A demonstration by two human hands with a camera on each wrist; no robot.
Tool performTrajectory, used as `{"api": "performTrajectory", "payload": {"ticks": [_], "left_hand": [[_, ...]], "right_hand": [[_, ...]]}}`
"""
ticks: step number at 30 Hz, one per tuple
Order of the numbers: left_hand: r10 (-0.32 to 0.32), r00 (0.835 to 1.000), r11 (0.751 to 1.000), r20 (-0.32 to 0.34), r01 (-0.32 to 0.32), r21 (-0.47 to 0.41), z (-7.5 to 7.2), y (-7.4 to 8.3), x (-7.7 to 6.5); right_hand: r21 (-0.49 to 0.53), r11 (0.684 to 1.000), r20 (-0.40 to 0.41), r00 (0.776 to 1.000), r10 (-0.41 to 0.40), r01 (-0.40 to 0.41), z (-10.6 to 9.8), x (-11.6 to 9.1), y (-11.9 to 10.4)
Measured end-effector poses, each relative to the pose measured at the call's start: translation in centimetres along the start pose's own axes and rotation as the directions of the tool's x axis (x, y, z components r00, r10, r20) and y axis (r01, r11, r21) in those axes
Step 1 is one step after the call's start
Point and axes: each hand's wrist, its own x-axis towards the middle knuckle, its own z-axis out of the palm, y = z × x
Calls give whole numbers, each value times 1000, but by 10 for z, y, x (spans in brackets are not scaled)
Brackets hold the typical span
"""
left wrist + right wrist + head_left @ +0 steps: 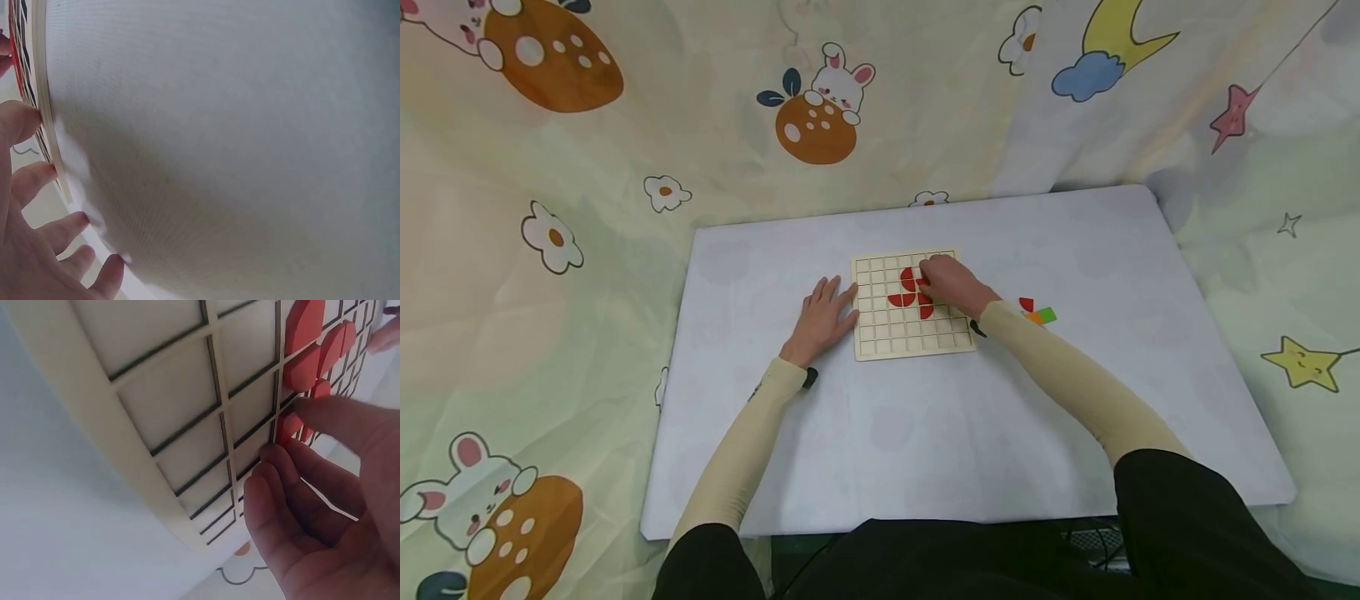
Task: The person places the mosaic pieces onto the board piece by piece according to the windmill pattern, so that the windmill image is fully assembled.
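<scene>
Head view: left fingers [850,295] spread, right fingers [931,268] pinching red piece [288,427], long axis unclear

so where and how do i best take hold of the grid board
Probably by the plain rim of the grid board, one hand coming in from the left edge and one from the right, lifting level. It lies flat, its rim holds no pieces, and the raised red pieces sit toward the middle, away from both edges. The left hand touches the left edge.

grid brd [891,337] on tbl [925,442], pcs [902,300] on it nr ctr, loose pcs [1047,315] to its r
</scene>
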Motion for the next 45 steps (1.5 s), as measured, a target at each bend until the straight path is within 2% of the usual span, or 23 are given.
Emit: {"api": "performTrajectory", "payload": {"ticks": [4,10,14,22,29,37,45], "left_hand": [[-4,1000,1000,3,4,1,0,0,0],[2,1000,1000,-5,-2,0,0,-1,0],[3,1000,1000,-3,-3,2,1,-2,0],[-2,1000,1000,0,2,-6,0,-1,-1],[6,1000,1000,-4,-6,-18,-1,-1,-1],[4,1000,1000,-3,-4,-13,0,0,-1],[4,1000,1000,-4,-4,-6,0,1,-1]], "right_hand": [[-24,1000,25,1000,-1,1,0,3,0],[12,999,34,999,-33,32,-3,-1,1],[46,998,49,997,-52,50,-5,-3,2],[154,988,83,995,-48,35,-5,-2,8],[96,991,54,994,-94,88,-2,0,10],[119,990,54,995,-81,75,-1,2,12],[228,973,66,997,-50,34,-4,2,16]]}}
